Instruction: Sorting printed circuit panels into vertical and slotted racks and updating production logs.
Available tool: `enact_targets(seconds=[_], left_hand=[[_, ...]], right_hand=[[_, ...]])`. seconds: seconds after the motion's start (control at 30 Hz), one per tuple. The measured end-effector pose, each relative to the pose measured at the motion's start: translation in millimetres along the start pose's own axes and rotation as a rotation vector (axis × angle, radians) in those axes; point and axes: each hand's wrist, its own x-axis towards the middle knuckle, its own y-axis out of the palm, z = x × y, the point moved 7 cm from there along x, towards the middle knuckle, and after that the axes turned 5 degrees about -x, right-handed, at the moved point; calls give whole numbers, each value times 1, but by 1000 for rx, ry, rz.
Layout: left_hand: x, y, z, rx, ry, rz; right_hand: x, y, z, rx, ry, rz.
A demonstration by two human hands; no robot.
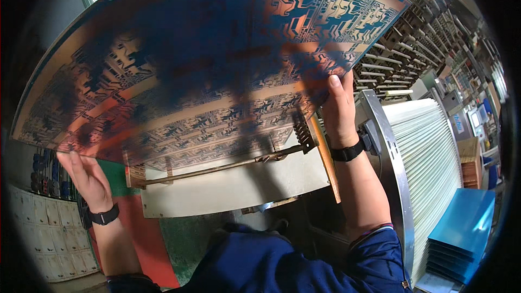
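A large copper-coloured circuit board panel [190, 103] with a dark blue track pattern spans the upper view, tilted and raised in front of me. My left hand [87, 180] is closed on its lower left edge, with the thumb under the rim. My right hand [340, 109] grips the right edge, its thumb lying against the patterned face. Behind the panel, most of the fingers are hidden. Just below it runs a metal rod [233, 167] with a small gear near its right end, set over a pale board [217, 191].
To the right stands a rack of upright pale sheets [420, 146] beside a metal frame [388, 157]. Blue panels [461, 233] are stacked at lower right. Rows of rods [404, 49] fill the upper right. Pale lockers [51, 228] line the left, near a red floor strip [142, 239].
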Motion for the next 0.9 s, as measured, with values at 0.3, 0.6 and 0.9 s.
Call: enact_targets(seconds=[0.3, 0.6, 0.9], left_hand=[[-6, 26, -12, 138, -20, -39], [-17, 83, -11, 152, 1, 70], [-33, 56, 16, 735, 132, 167]], right_hand=[[-6, -19, -39, -147, 14, -66], [-26, -32, -58, 38, 119, -110], [-43, -25, -54, -194, 51, -53]])
